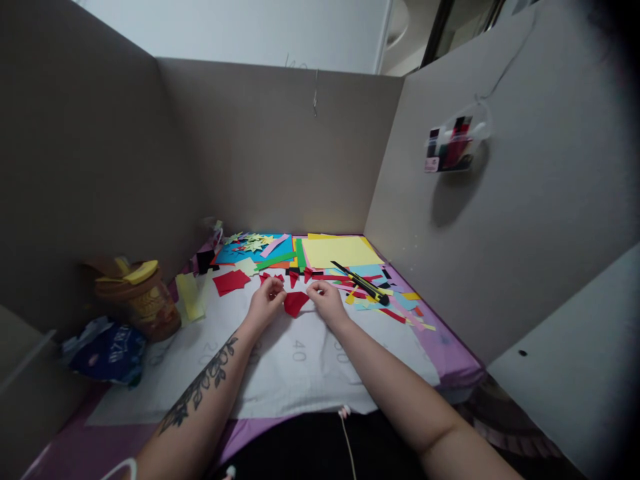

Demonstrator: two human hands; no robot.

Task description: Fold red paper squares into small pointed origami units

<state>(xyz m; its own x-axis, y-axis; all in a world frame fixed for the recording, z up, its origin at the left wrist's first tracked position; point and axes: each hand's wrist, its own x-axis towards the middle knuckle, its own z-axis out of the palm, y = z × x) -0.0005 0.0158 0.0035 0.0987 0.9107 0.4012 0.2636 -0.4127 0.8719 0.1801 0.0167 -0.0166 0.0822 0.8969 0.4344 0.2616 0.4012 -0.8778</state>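
A small piece of red paper (296, 305) is held between my two hands above the white mat. My left hand (268, 300) pinches its left edge, and my right hand (325, 300) pinches the right edge. Just beyond my fingers lie small folded red paper pieces (294, 277). Flat red paper sheets (231, 283) rest to the left of my left hand. A black and yellow utility knife (361, 283) lies right of my right hand, on top of coloured paper strips.
Grey partitions (280, 147) enclose the table. Yellow sheets (343, 252) and a blue sheet with paper stars (256, 243) lie at the back. On the left stand a brown container with a yellow lid (143, 300) and a blue packet (107, 350). A clear bag (455, 143) hangs right.
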